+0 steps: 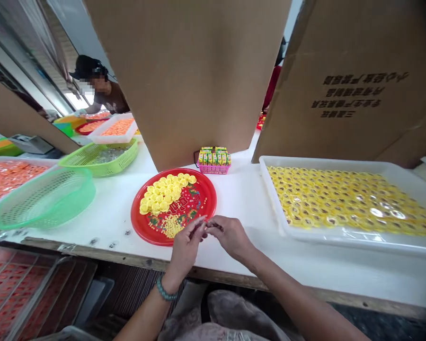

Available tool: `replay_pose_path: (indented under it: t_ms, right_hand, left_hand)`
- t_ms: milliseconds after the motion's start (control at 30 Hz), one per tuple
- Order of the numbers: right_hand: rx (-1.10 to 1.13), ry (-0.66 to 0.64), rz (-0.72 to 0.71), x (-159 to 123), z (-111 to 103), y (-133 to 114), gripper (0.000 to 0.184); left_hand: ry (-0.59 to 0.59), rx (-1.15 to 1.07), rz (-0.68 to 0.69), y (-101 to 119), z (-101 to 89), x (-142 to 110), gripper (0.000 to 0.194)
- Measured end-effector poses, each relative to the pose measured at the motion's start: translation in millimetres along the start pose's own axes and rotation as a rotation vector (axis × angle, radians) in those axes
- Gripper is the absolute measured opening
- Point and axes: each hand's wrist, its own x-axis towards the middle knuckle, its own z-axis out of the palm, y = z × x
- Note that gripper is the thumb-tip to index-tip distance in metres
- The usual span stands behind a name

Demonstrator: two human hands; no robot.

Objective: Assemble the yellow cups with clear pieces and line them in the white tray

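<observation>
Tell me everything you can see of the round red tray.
The red tray is round and shiny, seemingly plastic, with a rim and a colourful printed middle. It lies flat on the white table. Yellow cup-shaped pieces cover its far left; tiny yellow bits lie piled nearer the front, some scattered right. The left hand overlaps its near edge; whether they touch is unclear.

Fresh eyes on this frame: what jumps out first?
Probably the red tray in the middle of the table, with yellow cup-shaped pieces heaped toward its far left. The left hand and right hand meet at its near-right edge, fingertips together; anything between them is too small to identify. Next, the white tray at right, filled with rows of yellow, dark-centred pieces.
</observation>
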Motion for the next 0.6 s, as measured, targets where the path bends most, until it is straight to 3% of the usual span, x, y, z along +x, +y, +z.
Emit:
replay_pose_path:
  t_ms: [67, 133, 267, 333, 400, 467, 567, 600]
  right_hand:
    - [0.119, -0.081, 0.101, 22.8, 11.8, -3.2, 0.010]
    - [0.116, -0.143, 0.140, 38.8, 22.4, -0.8, 0.012]
    - [-0.134, -0.146, 0.012, 48.2, 34.5, 6.2, 0.012]
    - [-0.197, -0.106, -0.078, 45.9, 38.5, 6.7, 0.030]
    - [-0.178, -0.131, -0.156, 42.9, 42.6, 6.0, 0.035]
    - [-0.137, -0.173, -0.177, 40.6, 46.0, 6.1, 0.027]
    - [-0.090, -0.166, -0.100, 38.3, 47.4, 9.1, 0.018]
    - [-0.078, -0.155, -0.068, 37.4, 46.8, 10.5, 0.014]
  left_hand:
    - [0.039, -0.188, -0.083, 0.1, -8.7, 14.9, 0.034]
    - [0.080, -0.238, -0.111, -3.2, -22.4, 27.7, 0.031]
    - [0.145, -0.126, -0.125, -19.2, -50.6, 42.8, 0.028]
    - [0.164, -0.093, -0.145, -26.6, -56.4, 45.2, 0.028]
    - [0.122, -0.055, -0.155, -29.9, -54.7, 44.8, 0.031]
    - [0.015, -0.048, -0.155, -28.9, -49.6, 43.1, 0.035]
    - [-0.181, -0.044, -0.162, -23.3, -49.9, 43.9, 0.039]
    - [-0.190, 0.023, -0.147, -21.3, -54.5, 46.6, 0.038]
